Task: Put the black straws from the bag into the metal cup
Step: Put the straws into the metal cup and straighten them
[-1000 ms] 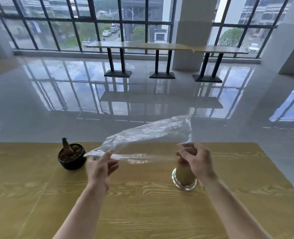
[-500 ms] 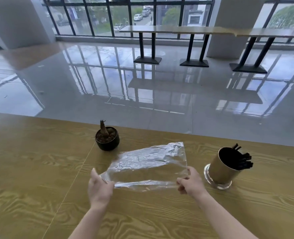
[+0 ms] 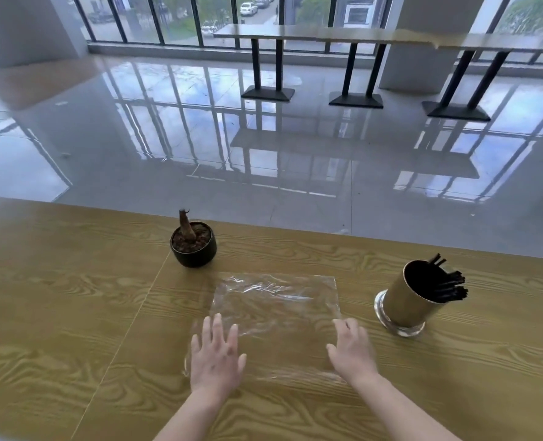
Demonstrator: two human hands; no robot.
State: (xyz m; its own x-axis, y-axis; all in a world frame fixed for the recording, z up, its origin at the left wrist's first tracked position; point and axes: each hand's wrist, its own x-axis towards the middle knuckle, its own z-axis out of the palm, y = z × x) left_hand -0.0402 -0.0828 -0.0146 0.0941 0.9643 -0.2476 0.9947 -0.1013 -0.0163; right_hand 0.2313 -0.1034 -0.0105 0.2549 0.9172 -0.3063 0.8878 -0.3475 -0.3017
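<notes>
On the near edge of the bag: left hand (image 3: 215, 358) flat, fingers spread, palm down on the clear plastic bag (image 3: 275, 316), gripping nothing. Right hand (image 3: 353, 350) also open, resting at bag's right corner; slightly blurred, can't tell how firmly it presses. Bag lies flat on wooden table (image 3: 72, 313), looks empty. Black straws (image 3: 445, 286) stand in metal cup (image 3: 405, 305) to the right; lower ends hidden inside. Small plant pot (image 3: 193, 245) behind bag.
</notes>
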